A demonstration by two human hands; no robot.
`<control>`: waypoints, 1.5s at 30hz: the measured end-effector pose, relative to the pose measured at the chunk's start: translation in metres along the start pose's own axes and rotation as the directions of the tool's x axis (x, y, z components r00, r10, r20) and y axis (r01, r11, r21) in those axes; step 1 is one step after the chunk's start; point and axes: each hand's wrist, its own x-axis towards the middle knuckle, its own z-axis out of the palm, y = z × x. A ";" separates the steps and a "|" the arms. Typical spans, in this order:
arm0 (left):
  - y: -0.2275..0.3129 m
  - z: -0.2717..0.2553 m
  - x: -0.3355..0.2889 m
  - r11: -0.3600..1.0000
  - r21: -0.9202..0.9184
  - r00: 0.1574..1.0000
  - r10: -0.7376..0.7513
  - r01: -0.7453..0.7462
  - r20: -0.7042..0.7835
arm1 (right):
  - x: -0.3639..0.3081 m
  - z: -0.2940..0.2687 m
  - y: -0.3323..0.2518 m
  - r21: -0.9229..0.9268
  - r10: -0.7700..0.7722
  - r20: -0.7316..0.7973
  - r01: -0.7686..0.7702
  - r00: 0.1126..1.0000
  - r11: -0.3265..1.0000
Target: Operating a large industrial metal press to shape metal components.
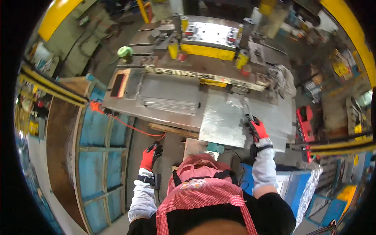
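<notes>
My right hand, in a red and black glove, grips the right edge of a flat galvanised metal sheet lying on the press table. My left hand, gloved the same way, hangs free below the table's front edge, fingers loosely curled with nothing in them. A stack of thin metal sheets lies to the left of the held sheet. Behind it sits the press die with yellow blocks and posts.
A blue framed rack stands at my left. An orange cable runs from it under the table. A red box sits at the right, with crumpled rags on the table's far right corner.
</notes>
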 end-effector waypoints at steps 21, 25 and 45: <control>0.093 0.168 0.071 0.757 -0.653 0.885 0.308 -0.006 0.348 | 0.064 0.128 -0.139 -0.324 -0.083 0.548 0.303 0.833 0.896; 0.125 0.191 0.126 0.621 -0.783 0.933 0.275 0.013 0.233 | 0.058 0.135 -0.141 -0.310 -0.106 0.537 0.313 0.837 0.898; 0.215 0.247 0.109 0.422 0.151 0.426 0.697 -0.894 0.577 | -0.063 0.092 -0.108 0.037 -0.053 0.445 0.041 0.894 0.998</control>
